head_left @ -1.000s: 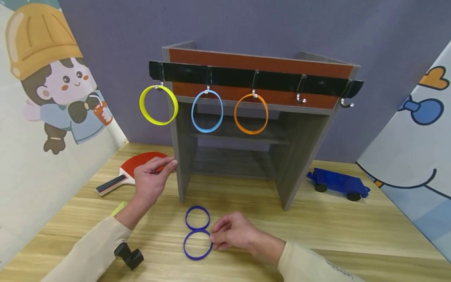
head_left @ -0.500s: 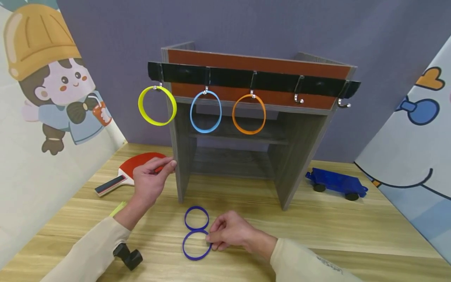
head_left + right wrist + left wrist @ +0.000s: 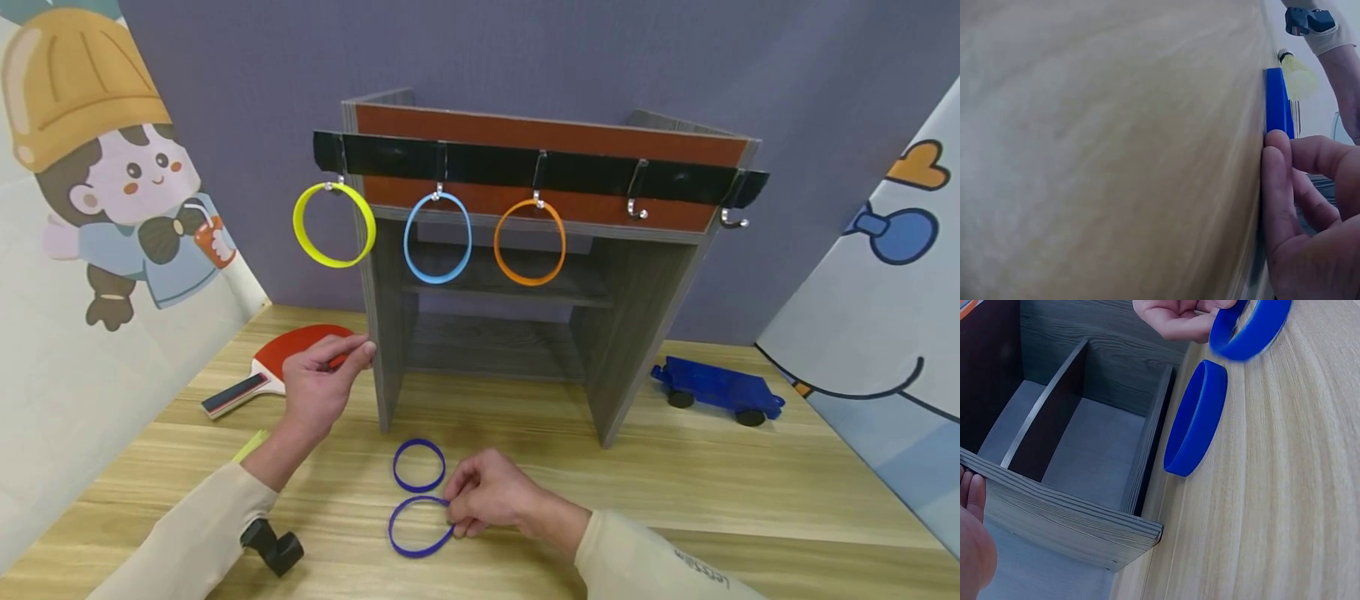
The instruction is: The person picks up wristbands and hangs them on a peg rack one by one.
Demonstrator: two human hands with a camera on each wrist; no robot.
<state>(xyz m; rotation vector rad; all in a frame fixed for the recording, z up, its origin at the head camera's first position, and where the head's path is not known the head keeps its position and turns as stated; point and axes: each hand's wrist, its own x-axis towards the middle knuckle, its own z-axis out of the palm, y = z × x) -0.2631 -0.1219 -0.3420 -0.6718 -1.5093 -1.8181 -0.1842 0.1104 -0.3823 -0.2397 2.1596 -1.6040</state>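
Note:
In the head view, my right hand (image 3: 491,492) pinches the right side of the nearer dark blue silicone wristband (image 3: 415,553) between thumb and fingers. Just beyond it lies a second blue wristband (image 3: 418,489), flat on the wooden table; a narrow gap parts the two. The left wrist view shows the held wristband (image 3: 1254,339) raised off the tabletop on the hand's side. My left hand (image 3: 321,379) grips the front edge of the grey shelf unit's (image 3: 382,358) left panel. Yellow (image 3: 334,263), light blue (image 3: 438,279) and orange (image 3: 530,282) wristbands hang from hooks on the black strip (image 3: 491,162).
Two hooks at the right, one a silver hook (image 3: 636,210), carry nothing. A red table tennis bat (image 3: 288,350) lies behind my left hand. A blue toy wagon (image 3: 716,390) stands right of the shelf. Beyond the wristband is a yellow shuttlecock (image 3: 1299,78), partly behind my left forearm in the head view.
The nearer blue wristband has come slightly toward me and tilted up in my right hand, parting from the other one it touched. My left hand stays on the shelf panel.

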